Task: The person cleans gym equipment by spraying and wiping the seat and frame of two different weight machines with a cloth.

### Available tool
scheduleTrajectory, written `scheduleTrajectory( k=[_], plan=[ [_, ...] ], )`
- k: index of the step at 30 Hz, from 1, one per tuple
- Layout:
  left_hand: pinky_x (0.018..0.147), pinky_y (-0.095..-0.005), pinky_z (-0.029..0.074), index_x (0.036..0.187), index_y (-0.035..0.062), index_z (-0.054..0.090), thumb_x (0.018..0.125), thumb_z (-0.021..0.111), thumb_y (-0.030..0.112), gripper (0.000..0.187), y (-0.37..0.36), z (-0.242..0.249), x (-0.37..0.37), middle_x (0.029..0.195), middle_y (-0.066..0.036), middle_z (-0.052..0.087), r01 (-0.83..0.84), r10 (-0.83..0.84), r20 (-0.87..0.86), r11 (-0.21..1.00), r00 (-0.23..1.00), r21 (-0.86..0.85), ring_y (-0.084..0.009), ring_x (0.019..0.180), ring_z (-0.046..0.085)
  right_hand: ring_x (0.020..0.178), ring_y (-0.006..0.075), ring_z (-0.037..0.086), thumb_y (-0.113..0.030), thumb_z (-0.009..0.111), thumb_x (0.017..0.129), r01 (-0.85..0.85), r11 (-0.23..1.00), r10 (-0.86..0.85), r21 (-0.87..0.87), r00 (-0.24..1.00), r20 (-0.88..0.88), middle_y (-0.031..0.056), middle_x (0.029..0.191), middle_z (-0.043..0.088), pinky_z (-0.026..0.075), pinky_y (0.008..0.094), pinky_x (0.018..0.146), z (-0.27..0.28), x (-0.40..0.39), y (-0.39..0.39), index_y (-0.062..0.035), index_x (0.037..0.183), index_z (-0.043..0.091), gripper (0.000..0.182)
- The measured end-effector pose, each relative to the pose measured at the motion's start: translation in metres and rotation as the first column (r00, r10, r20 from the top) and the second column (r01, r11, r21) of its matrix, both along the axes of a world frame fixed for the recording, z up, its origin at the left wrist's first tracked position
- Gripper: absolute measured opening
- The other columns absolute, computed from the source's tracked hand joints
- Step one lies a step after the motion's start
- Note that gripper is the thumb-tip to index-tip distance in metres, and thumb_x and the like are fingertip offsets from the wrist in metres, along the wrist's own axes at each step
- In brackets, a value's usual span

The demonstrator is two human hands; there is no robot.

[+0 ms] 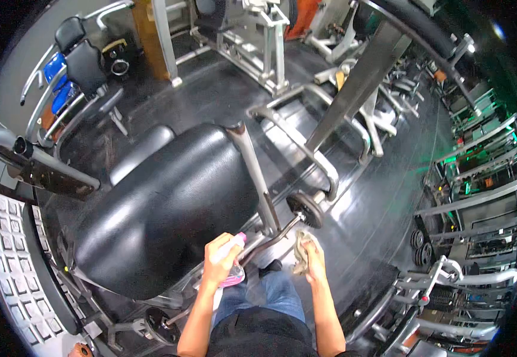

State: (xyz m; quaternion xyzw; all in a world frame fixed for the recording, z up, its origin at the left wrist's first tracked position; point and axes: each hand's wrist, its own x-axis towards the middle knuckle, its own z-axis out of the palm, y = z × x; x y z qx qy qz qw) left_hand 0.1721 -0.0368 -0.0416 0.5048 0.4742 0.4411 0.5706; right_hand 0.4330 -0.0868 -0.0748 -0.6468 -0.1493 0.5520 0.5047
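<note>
The person's left hand (218, 259), fingers wrapped around a bottle (233, 276), is positioned near the black pad (175, 196), while the right hand (315, 262), fingers closed on a cloth (300, 253), is positioned near the weight plate (308, 210).

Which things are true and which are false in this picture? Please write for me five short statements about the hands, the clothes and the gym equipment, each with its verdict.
1. The left hand holds a spray bottle. True.
2. The right hand holds a dumbbell. False: it holds a cloth.
3. The large bench pad is black. True.
4. The person wears white shorts. False: they wear blue jeans.
5. A weight plate is on the curl bar. True.
</note>
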Motion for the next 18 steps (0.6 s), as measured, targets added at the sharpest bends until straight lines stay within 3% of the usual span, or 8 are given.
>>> scheduleTrajectory(
  k=[1,6,8,13,15,16,18],
  plan=[
    [0.048,-0.0266,0.043,0.088,-0.0053,0.068,0.088,0.064,0.010,0.016,0.008,0.009,0.000,0.074,-0.006,0.059,-0.009,0.009,-0.034,1.000,0.999,0.006,-0.0104,0.052,0.057,0.072,0.0109,0.058,-0.021,0.060,0.092,-0.007,1.000,0.006,0.024,0.998,0.065,0.0015,0.092,0.062,0.049,0.0245,0.060,0.015,-0.004,0.002,-0.0073,0.121,0.063,0.033],
    [0.047,-0.0267,0.044,0.091,-0.0059,0.067,0.093,0.063,0.017,0.023,0.035,0.047,0.003,0.073,-0.008,0.058,-0.125,0.127,-0.029,0.991,0.992,0.052,-0.0121,0.051,0.057,0.074,0.0102,0.058,-0.017,0.058,0.090,-0.106,0.989,0.102,0.102,0.994,0.049,0.0000,0.093,0.062,0.048,0.0245,0.059,0.039,-0.011,0.023,-0.0076,0.123,0.064,0.035],
    [0.048,-0.0267,0.045,0.083,-0.0031,0.066,0.094,0.062,0.026,0.031,0.045,0.056,0.009,0.075,-0.006,0.063,-0.166,0.167,-0.095,0.986,0.981,0.017,-0.0118,0.052,0.057,0.074,0.0107,0.059,-0.017,0.059,0.091,-0.130,0.981,0.128,0.144,0.991,0.024,0.0007,0.094,0.063,0.049,0.0247,0.057,0.035,-0.006,0.040,-0.0079,0.120,0.064,0.031],
    [0.048,-0.0266,0.045,0.078,-0.0025,0.064,0.093,0.065,0.030,0.036,0.079,0.069,0.037,0.069,-0.005,0.061,-0.285,0.291,-0.137,0.957,0.947,0.062,-0.0106,0.051,0.056,0.071,0.0111,0.060,-0.020,0.060,0.093,-0.140,0.977,0.156,0.161,0.984,-0.088,0.0013,0.090,0.063,0.049,0.0252,0.054,0.030,0.005,0.098,-0.0090,0.115,0.064,0.025],
    [0.048,-0.0335,0.044,0.080,-0.0011,0.065,0.094,0.062,0.020,0.026,0.097,0.070,0.052,0.061,-0.009,0.057,-0.301,0.337,-0.302,0.940,0.891,0.162,-0.0171,0.049,0.059,0.066,0.0097,0.059,-0.019,0.059,0.093,-0.163,0.967,0.191,0.197,0.973,-0.132,0.0005,0.086,0.063,0.048,0.0243,0.050,0.023,0.013,0.122,-0.0091,0.114,0.064,0.024],
    [0.051,-0.0372,0.045,0.076,-0.0001,0.063,0.090,0.066,0.021,0.025,0.107,0.068,0.062,0.061,-0.012,0.058,-0.342,0.399,-0.323,0.913,0.858,0.220,-0.0247,0.052,0.061,0.062,0.0087,0.057,-0.018,0.059,0.093,-0.199,0.954,0.230,0.225,0.965,-0.122,0.0000,0.084,0.062,0.046,0.0236,0.047,0.021,0.018,0.135,-0.0085,0.117,0.064,0.026],
    [0.053,-0.0381,0.046,0.075,-0.0003,0.062,0.087,0.068,0.021,0.026,0.127,0.069,0.079,0.062,-0.014,0.059,-0.374,0.458,-0.416,0.887,0.786,0.270,-0.0287,0.055,0.061,0.063,0.0081,0.057,-0.018,0.059,0.093,-0.247,0.941,0.281,0.229,0.951,-0.128,-0.0004,0.086,0.063,0.046,0.0230,0.048,0.018,0.031,0.157,-0.0080,0.119,0.063,0.028]
  ],
)
